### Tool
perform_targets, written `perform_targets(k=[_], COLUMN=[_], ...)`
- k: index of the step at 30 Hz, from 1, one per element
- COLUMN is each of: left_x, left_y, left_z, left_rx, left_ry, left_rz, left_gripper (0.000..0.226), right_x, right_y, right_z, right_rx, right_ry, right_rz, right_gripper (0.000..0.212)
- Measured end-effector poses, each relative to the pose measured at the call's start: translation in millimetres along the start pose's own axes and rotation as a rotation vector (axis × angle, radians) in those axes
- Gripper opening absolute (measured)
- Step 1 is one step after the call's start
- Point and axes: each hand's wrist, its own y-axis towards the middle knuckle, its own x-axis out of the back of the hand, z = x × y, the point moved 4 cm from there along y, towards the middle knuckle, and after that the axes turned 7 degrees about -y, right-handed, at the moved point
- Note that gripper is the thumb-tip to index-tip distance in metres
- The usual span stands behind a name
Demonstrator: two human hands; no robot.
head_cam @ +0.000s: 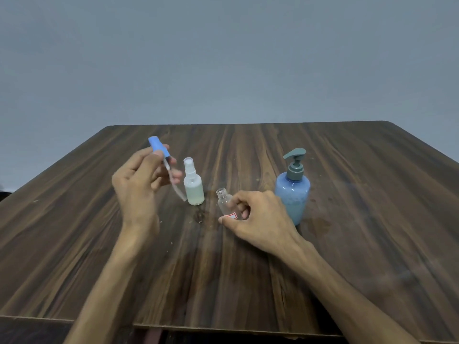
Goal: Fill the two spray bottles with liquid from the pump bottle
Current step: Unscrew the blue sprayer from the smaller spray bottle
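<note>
At centre of a wooden table (347, 244), left hand (139, 184) pinches a blue spray head (159, 148) w/ dip tube hanging, held aloft; right hand (258, 219) grips the uncapped clear spray bottle (224, 203), tilted, base on the tabletop. Second spray bottle (193, 184), capped and part full, stands just beside the tube. Pump bottle (293, 187) stands at right, behind the right hand. Risk: dangling tube could tip the capped bottle; narrow neck invites spills. Wet patches already mark the wood.

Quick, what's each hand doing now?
Left hand: pinching the blue-capped spray head with its tube.
Right hand: gripping the small clear open bottle.
</note>
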Motion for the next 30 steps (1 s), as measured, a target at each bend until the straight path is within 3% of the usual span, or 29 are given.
perform_targets(k=[5,8,10,13,17,22,30], left_x=[11.8,1.0,-10.0,-15.1,-5.1,11.5,22.4], left_y=[3.2,-6.5,-11.7,-12.3,-13.7,-20.1,-15.9], left_z=[42.6,60.7,65.9,72.8,76.0,66.6,73.4], left_rx=[0.086,-0.091,-0.251,-0.398,-0.424,-0.339,-0.154], left_ry=[0.580,0.988,1.133,1.245,1.304,1.270,1.331], left_rz=[0.256,0.375,0.486,0.543,0.492,0.366,0.376], left_gripper=[0.013,0.024,0.025,0.026,0.035,0.029,0.013], right_x=[1.5,0.9,0.2,-0.6,-1.5,-3.1,-4.6], right_y=[1.5,1.0,0.9,1.8,2.0,2.8,3.2], right_z=[-0.4,-0.8,-1.2,-2.1,-1.7,-3.4,-2.6], right_rx=[-0.024,-0.026,-0.024,-0.026,-0.020,-0.028,-0.031], right_ry=[0.025,0.031,0.025,0.025,0.017,0.001,-0.009], right_rz=[-0.025,-0.015,-0.010,-0.009,0.005,0.021,0.036], right_gripper=[0.021,0.020,0.020,0.019,0.018,0.019,0.020])
